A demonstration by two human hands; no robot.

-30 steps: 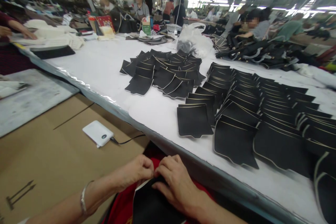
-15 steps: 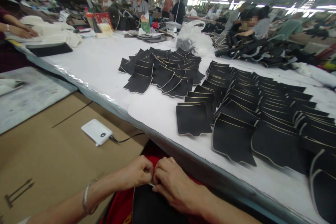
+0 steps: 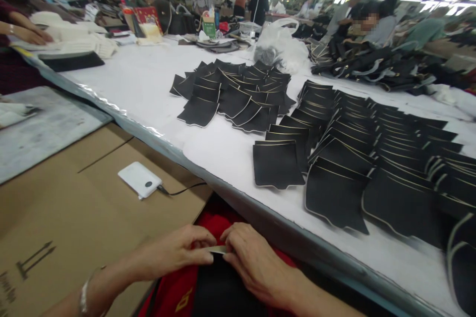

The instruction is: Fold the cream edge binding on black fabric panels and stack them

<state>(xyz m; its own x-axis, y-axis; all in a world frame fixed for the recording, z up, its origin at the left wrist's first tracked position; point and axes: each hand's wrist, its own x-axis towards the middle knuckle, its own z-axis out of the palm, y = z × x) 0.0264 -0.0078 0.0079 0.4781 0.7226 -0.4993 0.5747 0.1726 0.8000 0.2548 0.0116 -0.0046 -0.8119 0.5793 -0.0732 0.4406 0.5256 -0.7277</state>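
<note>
A black piece [image 3: 223, 290] with a pale edge lies over red cloth [image 3: 178, 290] at the bottom middle. My left hand [image 3: 182, 250], with a bracelet at the wrist, pinches the pale strip [image 3: 216, 249] at its top edge between thumb and fingers. Just to the right, my right hand [image 3: 249, 257] has its fingers curled on the same edge, thumb beneath. A short stretch of the strip shows between the two hands. The lower part of the black piece is cut off by the frame.
Rows of black pieces [image 3: 330, 193] overlap on the white table [image 3: 148, 84]. A white device [image 3: 139, 179] with a cable lies on cardboard [image 3: 92, 218] at left. A plastic bag [image 3: 280, 44] stands farther back. Another person's hands [image 3: 35, 34] work at far left.
My left hand has moved left and its fingers have loosened from a fist to a pinch, uncovering the pale strip. The view has shifted slightly.
</note>
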